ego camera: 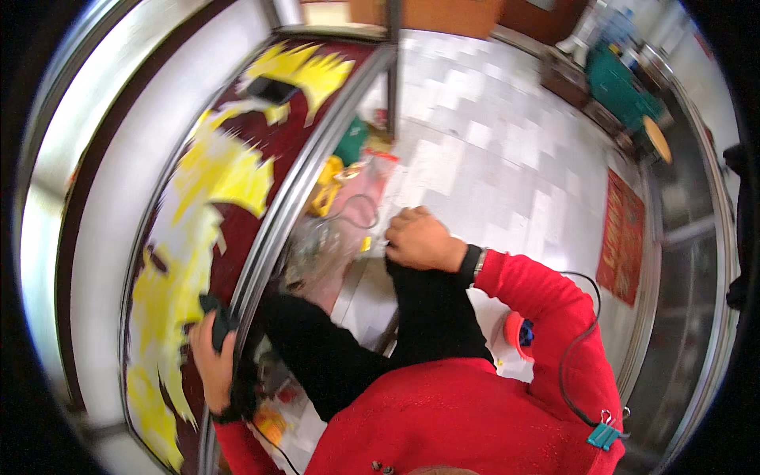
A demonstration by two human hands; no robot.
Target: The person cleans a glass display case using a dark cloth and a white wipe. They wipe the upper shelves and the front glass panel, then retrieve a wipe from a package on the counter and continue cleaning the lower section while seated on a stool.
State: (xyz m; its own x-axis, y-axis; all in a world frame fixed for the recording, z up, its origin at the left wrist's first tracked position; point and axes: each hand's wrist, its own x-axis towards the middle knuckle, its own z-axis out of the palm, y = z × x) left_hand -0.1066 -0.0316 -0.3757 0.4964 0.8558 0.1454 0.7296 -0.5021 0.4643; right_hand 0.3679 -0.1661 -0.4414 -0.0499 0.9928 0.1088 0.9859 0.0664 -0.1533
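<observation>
My left hand [212,365] is closed around a small dark grey-green object [219,320], too blurred to name surely. It is at the metal-framed edge of a long dark red ledge [288,142]. Ragged yellow-and-white patches [178,279] with fringed edges cover much of that surface. A black rectangular object [272,90], phone-like, lies on the ledge's far part. My right hand [423,238] rests loosely curled on my black-trousered knee, with a dark band and a metal bracelet at the wrist. Nothing shows in it, though its palm is hidden.
A metal rail [297,178] borders the ledge. Below it lie clear plastic wrapping [312,249], a yellow item [325,187] and a cable [374,219]. An orange-red container [514,333] stands by my right side. A red mat [620,240] lies near the glazed right wall.
</observation>
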